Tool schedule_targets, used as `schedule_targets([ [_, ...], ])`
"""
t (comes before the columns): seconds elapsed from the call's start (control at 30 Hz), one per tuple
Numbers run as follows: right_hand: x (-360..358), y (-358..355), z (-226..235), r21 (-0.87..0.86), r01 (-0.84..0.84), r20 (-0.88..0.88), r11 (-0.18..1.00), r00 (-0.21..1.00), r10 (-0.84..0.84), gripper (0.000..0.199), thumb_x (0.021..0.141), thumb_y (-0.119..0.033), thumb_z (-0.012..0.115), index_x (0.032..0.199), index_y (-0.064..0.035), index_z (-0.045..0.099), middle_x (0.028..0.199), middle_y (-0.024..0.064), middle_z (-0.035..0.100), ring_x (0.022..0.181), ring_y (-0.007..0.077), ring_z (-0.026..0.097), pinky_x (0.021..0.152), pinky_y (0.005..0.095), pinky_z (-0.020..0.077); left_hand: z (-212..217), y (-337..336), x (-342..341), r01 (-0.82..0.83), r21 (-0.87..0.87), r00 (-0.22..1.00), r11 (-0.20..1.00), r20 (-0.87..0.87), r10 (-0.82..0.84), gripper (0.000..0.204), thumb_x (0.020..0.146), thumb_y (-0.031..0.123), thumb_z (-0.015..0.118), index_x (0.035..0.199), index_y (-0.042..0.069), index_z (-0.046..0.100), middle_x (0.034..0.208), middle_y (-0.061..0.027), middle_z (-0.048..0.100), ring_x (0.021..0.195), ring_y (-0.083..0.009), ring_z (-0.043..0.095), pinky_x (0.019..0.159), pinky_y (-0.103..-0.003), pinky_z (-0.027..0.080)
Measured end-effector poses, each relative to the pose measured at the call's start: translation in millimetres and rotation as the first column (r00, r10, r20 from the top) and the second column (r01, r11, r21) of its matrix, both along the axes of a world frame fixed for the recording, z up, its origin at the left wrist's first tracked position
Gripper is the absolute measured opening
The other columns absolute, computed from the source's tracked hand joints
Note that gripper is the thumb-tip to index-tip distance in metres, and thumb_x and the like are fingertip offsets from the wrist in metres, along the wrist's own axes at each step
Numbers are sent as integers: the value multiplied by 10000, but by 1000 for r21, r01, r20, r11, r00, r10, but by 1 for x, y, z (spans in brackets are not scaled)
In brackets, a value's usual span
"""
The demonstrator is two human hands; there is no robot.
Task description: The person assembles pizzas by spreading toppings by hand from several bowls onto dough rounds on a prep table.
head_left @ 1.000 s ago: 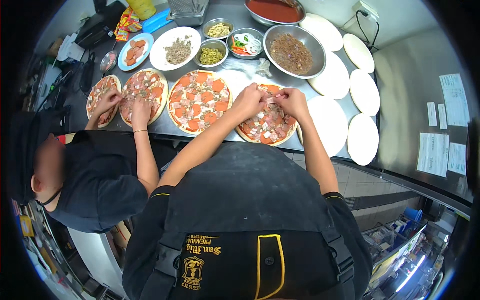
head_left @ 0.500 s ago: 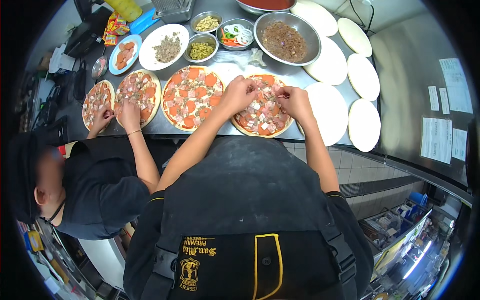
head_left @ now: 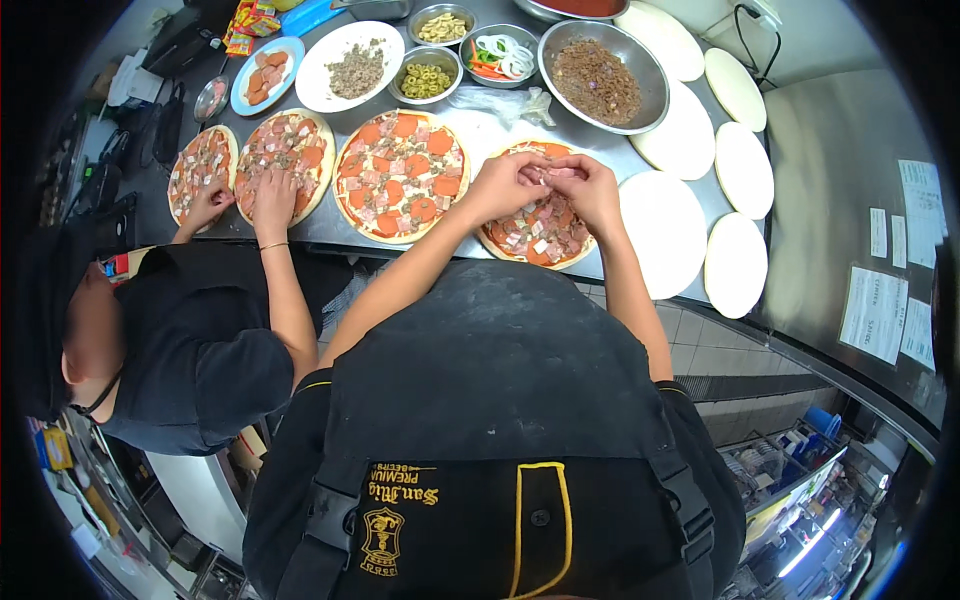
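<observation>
My left hand (head_left: pixel 508 188) and my right hand (head_left: pixel 590 194) meet above a topped pizza (head_left: pixel 540 232). Thumbs and fingertips are pinched together around small pale pink topping bits, which my fingers partly cover. Under them the pizza carries sliced pepperoni, pink ham pieces, white cubes and brown crumbs, and its far part is partly hidden by my hands. Another topped pizza (head_left: pixel 401 177) lies just left of my left forearm, with nobody's hand on it. To the right, close to my right hand, is a plain pale dough round (head_left: pixel 660 235).
At left a co-worker (head_left: pixel 200 370) reaches over two topped pizzas (head_left: pixel 285 165). Along the back stand a bowl of cooked minced meat (head_left: pixel 598 85), bowls of sliced vegetables (head_left: pixel 498 55) and olives (head_left: pixel 425 80), and a white plate of crumbled meat (head_left: pixel 350 70). More dough rounds (head_left: pixel 744 170) lie at right.
My hands were apart over the pizza, and now they have come together at its far part. The view has shifted, so the counter's things appear farther right. The co-worker's hands remain over the left pizzas.
</observation>
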State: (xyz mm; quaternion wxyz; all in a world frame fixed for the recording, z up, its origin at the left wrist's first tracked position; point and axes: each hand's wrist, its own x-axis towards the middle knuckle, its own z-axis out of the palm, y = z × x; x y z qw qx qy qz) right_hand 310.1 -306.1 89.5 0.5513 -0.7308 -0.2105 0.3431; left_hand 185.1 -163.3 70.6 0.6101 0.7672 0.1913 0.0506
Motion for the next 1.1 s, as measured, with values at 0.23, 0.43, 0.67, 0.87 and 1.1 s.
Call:
schedule_targets([
  [0.23, -3, -23, -16, -7, 117, -42, 993, 992, -117, 199, 822, -32, 834, 950, 7, 687, 779, 19, 660, 714, 75, 629, 652, 226, 554, -4, -10, 3, 26, -201, 999, 979, 42, -18, 346, 862, 95, 802, 1173, -21, 703, 1015, -99, 761, 921, -149, 747, 800, -291, 603],
  [0.43, -9, -51, -6, -43, 151, 39, 988, 988, -149, 191, 853, -61, 798, 1008, 26, 730, 819, 52, 715, 728, 79, 663, 653, 241, 551, -4, -12, 0, 65, 29, 995, 997, -80, -63, 203, 868, 128, 795, 1039, 23, 764, 926, -97, 775, 861, -171, 753, 757, -305, 589],
  [0.67, -15, -57, 14, -273, 127, 327, 954, 945, -32, 221, 914, -91, 669, 1097, -18, 769, 947, 139, 788, 867, 179, 757, 791, 327, 583, -9, -19, 2, 303, 543, 922, 783, 41, -385, 177, 833, 124, 763, 996, 61, 786, 910, -126, 695, 1000, -301, 677, 893, -422, 529],
  [0.87, 1, -48, -11, -94, 159, 257, 983, 957, -131, 205, 897, -82, 700, 1081, -31, 775, 944, 125, 785, 846, 185, 753, 777, 322, 584, -1, -18, 9, 81, 529, 979, 845, 118, -167, 222, 825, 137, 779, 1031, 58, 773, 944, -146, 691, 948, -316, 681, 862, -423, 546],
  [1.1, -2, -33, -1, -218, 132, 514, 967, 858, -1, 136, 888, -80, 740, 998, -15, 784, 923, 104, 783, 801, 158, 746, 750, 293, 583, -14, -7, 4, -58, 512, 991, 857, 136, -15, 213, 845, 120, 747, 1052, 77, 774, 945, -165, 668, 907, -327, 676, 832, -425, 549],
])
